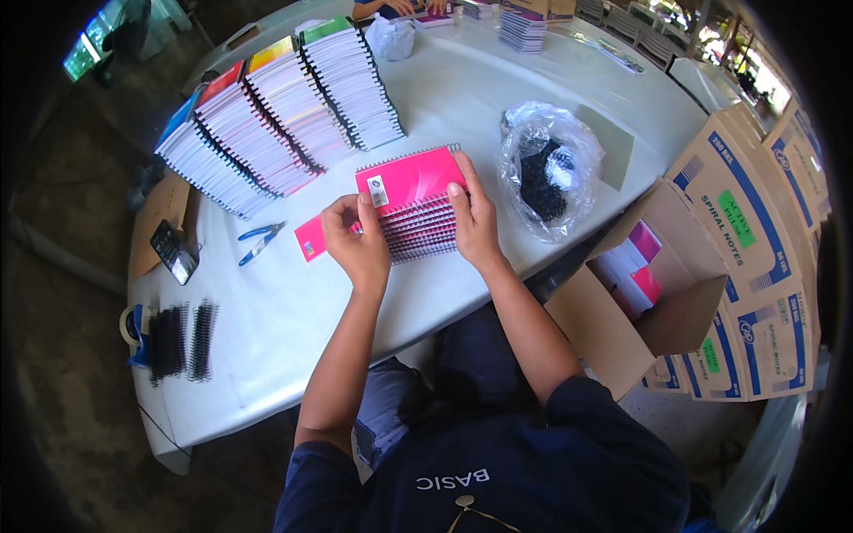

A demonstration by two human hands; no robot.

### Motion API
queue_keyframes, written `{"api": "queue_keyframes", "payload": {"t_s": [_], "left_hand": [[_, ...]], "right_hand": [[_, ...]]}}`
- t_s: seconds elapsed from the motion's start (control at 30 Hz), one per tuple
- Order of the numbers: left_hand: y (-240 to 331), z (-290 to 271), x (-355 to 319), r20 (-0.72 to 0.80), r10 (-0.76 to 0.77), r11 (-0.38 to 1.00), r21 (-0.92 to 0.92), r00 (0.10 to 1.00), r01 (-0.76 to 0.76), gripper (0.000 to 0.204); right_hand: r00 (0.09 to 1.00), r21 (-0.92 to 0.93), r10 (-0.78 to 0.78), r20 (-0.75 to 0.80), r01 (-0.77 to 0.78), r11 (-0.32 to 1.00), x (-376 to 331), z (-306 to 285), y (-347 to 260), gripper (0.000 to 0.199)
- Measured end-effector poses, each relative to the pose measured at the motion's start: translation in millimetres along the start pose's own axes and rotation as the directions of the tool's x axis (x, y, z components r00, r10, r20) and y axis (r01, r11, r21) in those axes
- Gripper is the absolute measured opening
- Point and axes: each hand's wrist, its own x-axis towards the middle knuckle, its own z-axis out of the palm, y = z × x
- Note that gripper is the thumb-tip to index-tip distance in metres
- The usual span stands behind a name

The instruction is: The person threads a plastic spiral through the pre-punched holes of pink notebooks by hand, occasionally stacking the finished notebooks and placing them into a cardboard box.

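Observation:
A stack of pink-covered spiral notebooks (413, 173) lies on the table in front of me, its coil edges facing me. My left hand (360, 244) is closed at the left end, fingers curled and thumb against the stack. On the opposite end, my right hand (475, 222) grips the stack with its thumb on the near side and fingers along the right edge. Another pink cover (310, 238) sticks out beside my left hand. Blue-handled pliers (259, 242) lie farther left. To the right of the stack sits a clear plastic bag (551, 169) of black coils.
Tall rows of coil-bound notebooks (293, 107) stand at the far left. A phone (173, 251), black coils (182, 342) and a tape roll (133, 325) lie near the left edge. An open carton (680, 266) holds pink notebooks; stacked cartons (755, 222) stand behind it. A person's hands (418, 7) show across the table.

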Motion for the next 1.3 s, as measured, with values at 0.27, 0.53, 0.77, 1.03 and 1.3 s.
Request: {"api": "queue_keyframes", "payload": {"t_s": [0.27,0.53,0.77,1.03,1.3], "left_hand": [[-75.7,-82.9,88.1,0.467,-0.069,0.887,0.432,0.881,-0.160,0.047],[-59.8,-146.1,12.4,0.825,-0.007,0.727,0.392,0.565,-0.564,0.062],[16.4,-212.9,-85.2,0.747,-0.088,0.901,0.341,0.659,-0.267,0.063],[-12.2,-191.2,-66.9,0.306,-0.392,0.898,-0.081,0.868,0.433,0.051],[-75.3,-283.4,30.1,0.170,0.101,0.225,0.956,0.980,-0.189,0.032]], "right_hand": [[0.933,0.131,-0.237,-0.271,0.280,0.951,-26.8,5.7,-30.1,0.049],[0.223,0.183,0.342,0.913,-0.972,0.145,-142.6,35.9,-32.4,0.052],[0.418,0.303,0.421,0.805,-0.900,0.313,-176.0,75.6,-44.0,0.040],[0.706,0.339,-0.087,0.703,-0.225,0.914,-87.0,86.2,-45.2,0.036],[0.689,0.230,0.049,0.724,-0.307,0.924,-89.2,101.0,-20.3,0.034]]}}
